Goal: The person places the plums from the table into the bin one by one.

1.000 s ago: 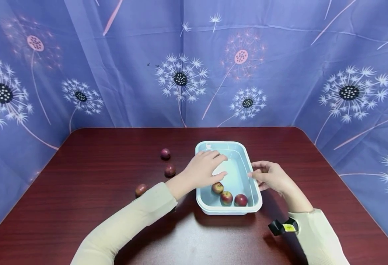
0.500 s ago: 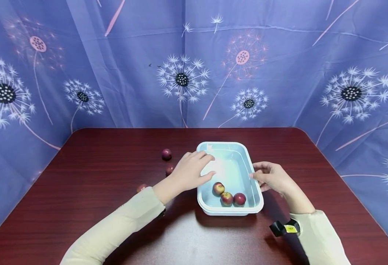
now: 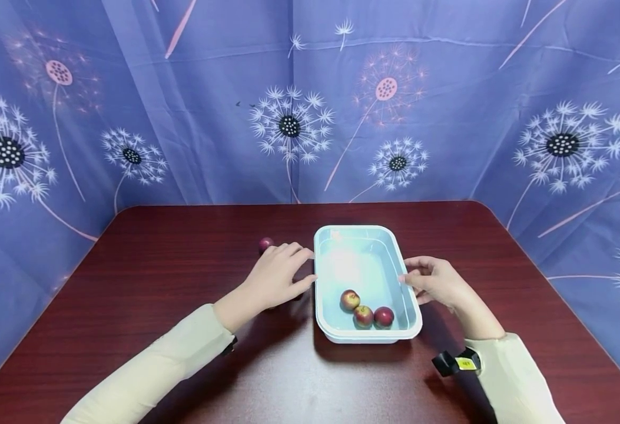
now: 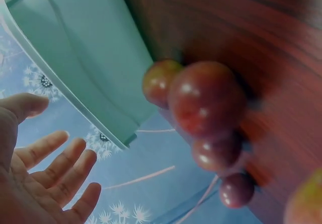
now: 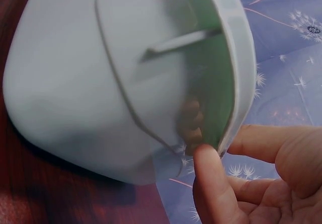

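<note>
Left hand [image 3: 272, 274], one: thumb apart, fingers spread and slightly bent, holding nothing; fingertips at the box's left rim, contact not certain. Right hand [image 3: 436, 284], one: thumb and fingers pinching the box's right rim.

Box [image 3: 362, 334], one: pale blue, open-topped, upright on the table, right of centre, between the hands. Judged light, thin-walled and fairly stiff; best taken by the rim.

Boxed fruits [image 3: 363, 316], three: round, red to yellow-green, clustered at the box's near end, two side by side and one just farther left.

Loose fruits [image 4: 207, 100], five in the left wrist view: similar, on the table left of the box; the head view plainly shows only one, beyond the left hand, the arm hiding others. All fruits judged firm, light, smooth and apt to roll, with skin that may bruise; best held round the middle, thumb opposite fingers.

Sleeves [image 3: 166, 359], two: cream. Black wrist device [image 3: 454, 363], one, yellow label, at the right cuff.

Table [image 3: 145, 282], one: dark red-brown, glossy. Curtain [image 3: 209, 118]: blue, dandelion print, at the far side.
</note>
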### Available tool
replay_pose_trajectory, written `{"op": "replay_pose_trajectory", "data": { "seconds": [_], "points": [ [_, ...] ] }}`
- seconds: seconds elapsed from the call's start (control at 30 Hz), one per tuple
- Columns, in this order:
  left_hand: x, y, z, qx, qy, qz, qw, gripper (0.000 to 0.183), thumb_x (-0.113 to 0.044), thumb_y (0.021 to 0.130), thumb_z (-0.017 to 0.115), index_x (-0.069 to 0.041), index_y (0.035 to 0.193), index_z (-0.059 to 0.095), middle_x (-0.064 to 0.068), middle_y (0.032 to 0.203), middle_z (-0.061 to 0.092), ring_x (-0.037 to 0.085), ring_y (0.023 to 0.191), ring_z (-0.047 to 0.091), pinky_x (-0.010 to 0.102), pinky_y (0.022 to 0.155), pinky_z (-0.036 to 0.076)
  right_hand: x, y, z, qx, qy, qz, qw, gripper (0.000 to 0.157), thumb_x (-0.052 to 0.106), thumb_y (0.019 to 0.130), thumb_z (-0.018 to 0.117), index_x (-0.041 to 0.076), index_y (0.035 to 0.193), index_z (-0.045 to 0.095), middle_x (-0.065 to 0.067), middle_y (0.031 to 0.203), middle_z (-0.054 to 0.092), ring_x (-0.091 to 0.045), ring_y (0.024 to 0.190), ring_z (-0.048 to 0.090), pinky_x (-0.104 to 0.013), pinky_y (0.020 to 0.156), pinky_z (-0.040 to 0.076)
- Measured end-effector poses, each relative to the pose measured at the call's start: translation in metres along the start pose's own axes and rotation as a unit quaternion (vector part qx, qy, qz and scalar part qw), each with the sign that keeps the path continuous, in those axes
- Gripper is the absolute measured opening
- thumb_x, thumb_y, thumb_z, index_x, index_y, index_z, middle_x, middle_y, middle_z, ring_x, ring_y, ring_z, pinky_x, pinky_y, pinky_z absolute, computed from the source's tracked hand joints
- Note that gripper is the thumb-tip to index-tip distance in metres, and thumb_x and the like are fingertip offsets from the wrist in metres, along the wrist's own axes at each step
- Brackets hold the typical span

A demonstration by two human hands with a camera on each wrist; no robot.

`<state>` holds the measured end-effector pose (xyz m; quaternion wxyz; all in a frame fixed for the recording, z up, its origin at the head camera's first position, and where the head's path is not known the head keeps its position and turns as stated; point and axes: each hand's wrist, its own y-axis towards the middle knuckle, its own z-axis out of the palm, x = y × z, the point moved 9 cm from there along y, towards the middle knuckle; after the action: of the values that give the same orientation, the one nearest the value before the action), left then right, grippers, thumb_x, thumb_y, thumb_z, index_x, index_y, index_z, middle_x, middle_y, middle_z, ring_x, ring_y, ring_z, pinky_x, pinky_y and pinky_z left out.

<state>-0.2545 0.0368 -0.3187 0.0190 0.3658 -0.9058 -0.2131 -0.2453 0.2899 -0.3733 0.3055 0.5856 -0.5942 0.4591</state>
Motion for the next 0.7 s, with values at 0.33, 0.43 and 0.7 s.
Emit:
{"op": "replay_pose_trajectory", "data": {
  "seconds": [0.33,0.43,0.7],
  "points": [
    [0.01,-0.019,-0.002,-0.001,0.0,-0.007,1.0,0.031,-0.03,0.083,0.068,-0.013,0.108,0.063,0.0,0.099,0.062,0.02,0.089,0.06,0.04,0.078,0.046,-0.002,-0.001,0.0,0.0,-0.002,0.003,1.0,0.053,0.008,0.087,0.064,-0.017,0.128,0.042,-0.001,0.078,0.062,-0.011,0.059,0.06,-0.03,0.056,0.055],
    [0.011,-0.027,-0.004,-0.01,-0.004,-0.005,0.9999,0.03,-0.03,0.082,0.069,-0.013,0.106,0.063,-0.001,0.096,0.061,0.019,0.088,0.059,0.04,0.077,0.046,-0.001,-0.001,0.002,0.003,-0.001,0.001,1.0,0.053,0.008,0.087,0.064,-0.017,0.128,0.042,-0.001,0.079,0.063,-0.012,0.06,0.061,-0.03,0.056,0.055],
    [0.025,-0.046,-0.012,-0.005,0.002,-0.01,0.9999,0.027,-0.03,0.079,0.068,-0.013,0.1,0.061,-0.002,0.091,0.057,0.019,0.083,0.056,0.041,0.076,0.045,0.0,-0.001,0.001,-0.001,-0.002,0.004,1.0,0.054,0.009,0.087,0.064,-0.016,0.129,0.042,-0.001,0.079,0.062,-0.012,0.06,0.06,-0.031,0.057,0.055]
  ]
}}
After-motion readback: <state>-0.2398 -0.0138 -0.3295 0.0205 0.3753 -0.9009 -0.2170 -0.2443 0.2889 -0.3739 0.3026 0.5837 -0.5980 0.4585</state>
